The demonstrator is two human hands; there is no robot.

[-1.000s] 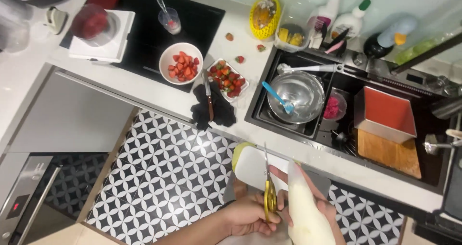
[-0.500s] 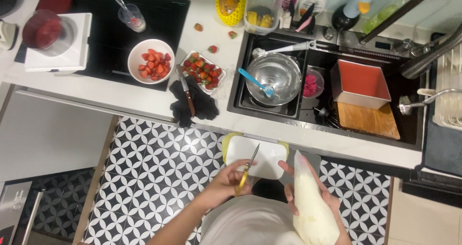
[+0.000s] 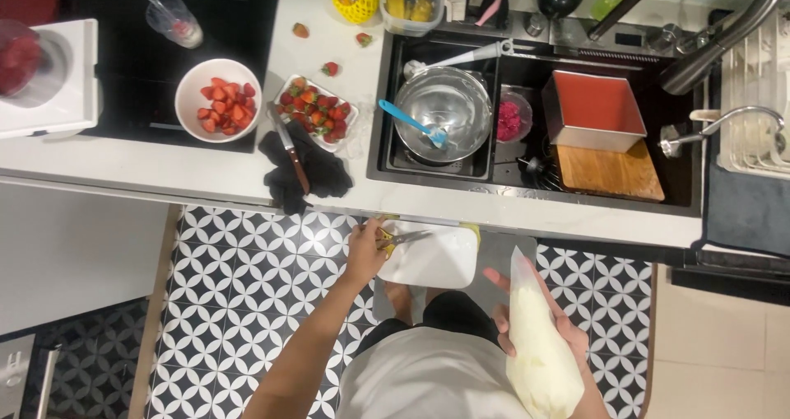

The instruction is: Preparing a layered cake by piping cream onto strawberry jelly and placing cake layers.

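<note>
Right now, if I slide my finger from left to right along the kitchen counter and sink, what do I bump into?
White bowl of cut strawberries → knife on the black cloth → tray of strawberries → steel bowl with the blue spatula → red square pan → curved tap.

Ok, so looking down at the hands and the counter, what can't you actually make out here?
- Head view: tip of the white filled piping bag is too small to tell cut from uncut.
- Right hand is mostly behind that bag.
- Yellow-handled scissors: the grips are hidden by the left hand.
- White blender base, top left, is cut off by the frame edge.
- Inside of the steel mixing bowl is lost in glare.
</note>
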